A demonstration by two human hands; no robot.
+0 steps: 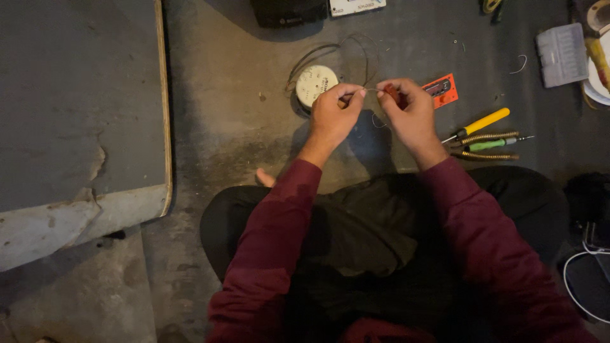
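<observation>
Grey board with pale wooden edge (166, 114): bounds floor room at left; bare concrete between.
Round white spool (316, 84) with dark wire loops: just beyond hands; snag risk.
Left hand (333, 116), right hand (410, 113): each pinching thin wire strand (370, 90); may slip or prick.
Yellow-handled screwdriver (481, 122): near right.

The left hand (333, 114) and right hand (410, 114) pinch a thin wire (370, 89) between them. Just behind the left hand lies a round part (314, 84); right of the grip, a small card (441, 90), then screwdrivers (486, 136); far left, a board (76, 95).
</observation>
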